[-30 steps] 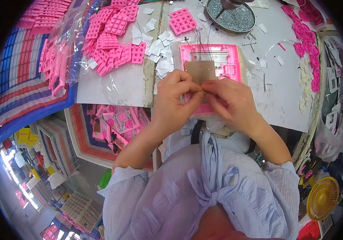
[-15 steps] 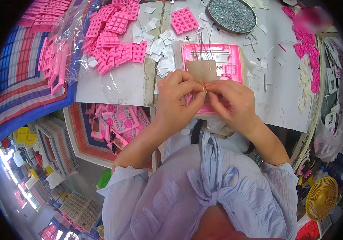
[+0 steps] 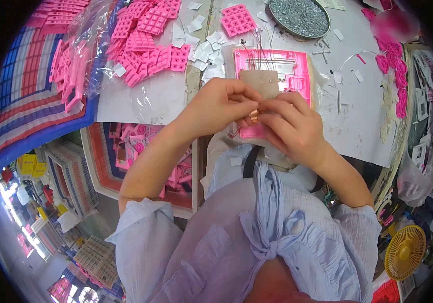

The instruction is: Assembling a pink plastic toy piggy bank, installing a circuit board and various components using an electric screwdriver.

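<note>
Over the near part of a pink plastic housing (image 3: 303,76), my two hands meet fingertip to fingertip. My left hand (image 3: 221,106) is closed, its fingers curled around small copper-coloured metal pieces (image 3: 254,115). From the right, the bent fingers of my right hand (image 3: 294,126) pinch at the same pieces; the exact grip is partly hidden. A flat grey-brown board (image 3: 259,81) lies on the housing just beyond my fingers. Thin wires (image 3: 261,55) stick up from behind the board.
Pink keypad-like parts (image 3: 143,40) are heaped at the far left, beside scattered white paper pieces (image 3: 203,53). A round tray of small screws (image 3: 273,11) stands at the back. Below the table's left edge, an open drawer (image 3: 97,171) holds pink parts. A yellow fan (image 3: 405,252) is at lower right.
My left hand has turned and its elbow has swung outward to the left. The copper-coloured pieces now show between my fingers. The whole view has shifted slightly.
</note>
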### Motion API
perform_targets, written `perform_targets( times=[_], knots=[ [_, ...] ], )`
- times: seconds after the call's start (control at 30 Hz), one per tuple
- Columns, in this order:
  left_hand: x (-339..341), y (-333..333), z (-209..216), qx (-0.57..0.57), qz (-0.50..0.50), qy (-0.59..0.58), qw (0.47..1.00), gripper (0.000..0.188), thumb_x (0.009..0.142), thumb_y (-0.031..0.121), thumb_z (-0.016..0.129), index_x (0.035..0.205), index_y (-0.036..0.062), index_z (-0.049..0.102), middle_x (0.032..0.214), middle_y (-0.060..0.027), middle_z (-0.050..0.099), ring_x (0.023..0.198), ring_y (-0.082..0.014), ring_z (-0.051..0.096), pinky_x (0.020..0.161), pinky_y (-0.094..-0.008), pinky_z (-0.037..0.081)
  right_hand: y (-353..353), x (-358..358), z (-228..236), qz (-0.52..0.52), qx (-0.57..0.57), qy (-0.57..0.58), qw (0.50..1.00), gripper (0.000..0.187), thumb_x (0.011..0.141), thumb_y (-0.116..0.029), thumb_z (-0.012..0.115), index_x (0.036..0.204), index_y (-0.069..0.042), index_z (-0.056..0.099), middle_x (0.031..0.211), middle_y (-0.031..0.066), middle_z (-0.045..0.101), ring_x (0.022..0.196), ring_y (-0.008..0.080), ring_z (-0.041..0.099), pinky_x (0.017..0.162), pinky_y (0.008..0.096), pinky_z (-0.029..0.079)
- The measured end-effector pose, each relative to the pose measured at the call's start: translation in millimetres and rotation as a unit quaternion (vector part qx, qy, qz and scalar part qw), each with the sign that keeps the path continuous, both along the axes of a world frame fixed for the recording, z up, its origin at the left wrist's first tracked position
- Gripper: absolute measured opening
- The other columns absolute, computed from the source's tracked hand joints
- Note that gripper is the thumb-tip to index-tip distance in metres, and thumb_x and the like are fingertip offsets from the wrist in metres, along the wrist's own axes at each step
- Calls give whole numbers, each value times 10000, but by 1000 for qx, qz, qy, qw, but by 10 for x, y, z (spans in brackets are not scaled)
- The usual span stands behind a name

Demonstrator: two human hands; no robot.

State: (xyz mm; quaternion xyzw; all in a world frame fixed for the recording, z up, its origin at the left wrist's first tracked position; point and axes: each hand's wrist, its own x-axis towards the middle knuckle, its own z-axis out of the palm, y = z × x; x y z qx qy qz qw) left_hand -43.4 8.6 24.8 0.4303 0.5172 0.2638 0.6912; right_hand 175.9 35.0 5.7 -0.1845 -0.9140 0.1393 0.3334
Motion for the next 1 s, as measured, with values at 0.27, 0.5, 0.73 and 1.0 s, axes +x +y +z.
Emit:
perform_targets(
  times=[0.27,0.5,0.73,1.0],
  knots=[
    [111,-205,-215,422,-58,265,865,248,857,46,713,1093,14,643,898,-137,676,805,-312,681,710,-389,541,-79,-42,-49,-5,32,-74,997,285,622,-145,741,870,-27,664,1059,103,642,969,311,603,773,396,529],
    [109,-321,-432,511,-19,262,818,266,874,54,707,1127,33,625,929,-135,677,819,-325,664,714,-397,540,-130,-45,19,-10,14,-124,992,256,640,-120,730,877,-36,690,1028,82,633,983,281,593,799,400,483],
    [-69,-41,-207,168,155,68,971,354,880,107,760,1176,34,580,982,-81,665,894,-197,652,757,-317,516,-213,16,186,-9,-26,-244,969,387,679,-68,747,1065,-85,724,998,38,608,985,260,573,824,402,449],
    [-126,-611,-191,398,27,365,841,233,828,123,780,982,30,634,1104,-130,612,995,-269,593,880,-418,461,-167,63,124,11,-90,-181,979,499,688,-61,755,1182,-59,689,969,55,612,911,276,593,745,382,510]
  ],
)
